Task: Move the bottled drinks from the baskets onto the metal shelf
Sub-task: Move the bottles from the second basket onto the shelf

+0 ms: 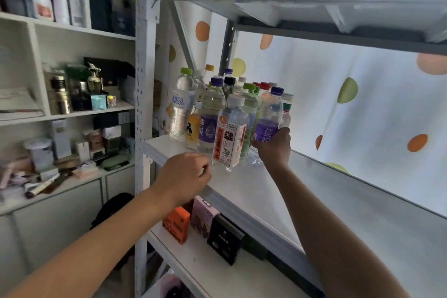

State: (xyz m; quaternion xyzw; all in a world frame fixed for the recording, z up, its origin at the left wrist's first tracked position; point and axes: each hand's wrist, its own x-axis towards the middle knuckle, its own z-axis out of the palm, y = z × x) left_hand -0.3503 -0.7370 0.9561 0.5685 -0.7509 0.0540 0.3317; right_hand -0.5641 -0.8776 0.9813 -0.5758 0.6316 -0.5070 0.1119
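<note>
Several bottled drinks stand crowded at the left end of the white metal shelf [314, 205]. At the front is a white-capped bottle with a red and white label [229, 138]. My right hand [274, 147] grips the lower part of a clear bottle with a purple cap and purple label [269, 116] at the right edge of the group. My left hand [187, 175] hovers at the shelf's front edge just left of the red-label bottle, fingers curled, holding nothing. A green-capped water bottle [181, 106] stands at the far left. No basket is in view.
An upper shelf board [314, 14] hangs low over the bottles. Boxes, orange [175, 224], pink [203, 219] and black [226, 239], stand on the lower shelf. A spotted curtain [362, 104] hangs behind. A white bookcase [67, 113] full of small items stands to the left.
</note>
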